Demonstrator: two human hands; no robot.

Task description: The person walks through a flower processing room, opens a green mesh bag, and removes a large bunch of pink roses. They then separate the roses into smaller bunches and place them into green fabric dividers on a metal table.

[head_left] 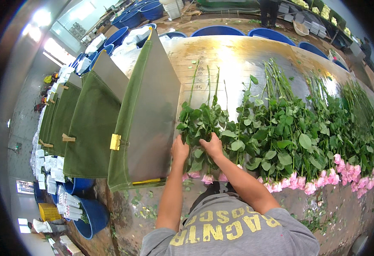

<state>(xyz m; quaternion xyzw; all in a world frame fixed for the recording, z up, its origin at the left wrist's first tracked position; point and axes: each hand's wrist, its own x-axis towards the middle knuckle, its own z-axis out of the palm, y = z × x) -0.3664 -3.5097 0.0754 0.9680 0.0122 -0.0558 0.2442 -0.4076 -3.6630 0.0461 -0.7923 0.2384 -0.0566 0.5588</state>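
A small group of pink roses (207,178) lies on the metal-topped table (187,55), blooms toward me and long stems pointing away. My left hand (179,148) is closed at the left side of this group, its fingertips partly hidden by leaves. From the right, my right hand (212,146) grips in among the leafy stems, thumb pointing left. Both hands are low on the stems, just beyond the blooms. Beside my right hand begins a long row of more pink roses (298,182), laid the same way in thick bunches across the right of the table.
Left of my hands stands an upright panel (153,98) edged in green cloth with a yellow clip (115,142). More green cloth dividers (91,128) stand behind it. Blue tubs (89,217) line the left and far sides. Leaf scraps (146,211) litter the floor.
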